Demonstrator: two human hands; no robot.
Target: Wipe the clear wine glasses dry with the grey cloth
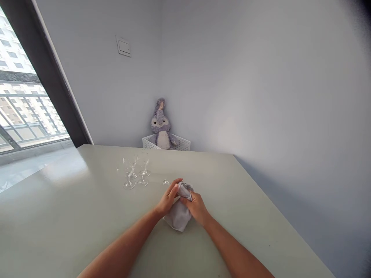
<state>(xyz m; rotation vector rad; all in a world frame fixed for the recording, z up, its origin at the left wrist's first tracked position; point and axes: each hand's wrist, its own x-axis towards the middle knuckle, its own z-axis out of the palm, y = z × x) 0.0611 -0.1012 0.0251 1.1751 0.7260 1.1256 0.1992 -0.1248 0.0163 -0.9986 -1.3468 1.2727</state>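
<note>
My left hand [168, 199] curls round the left side of a bunched light grey cloth [179, 214], its thumb pressed against the upper folds. On the other side my right hand [198, 208] pinches the same cloth between thumb and fingers. The cloth's lower part hangs down toward the tabletop. A small piece of clear glass [165, 182] shows just beyond my left fingers; whether it belongs to a glass inside the cloth I cannot tell. Several clear stemmed glasses [142, 179] stand upright in a group to the left of my hands.
The pale table [246, 231] runs up to the wall on the right. Past its far edge, a plush toy [163, 139] sits in a white perforated basket [183, 143] in the corner. A light switch [124, 47] is on the wall, and a window [26, 96] is at left.
</note>
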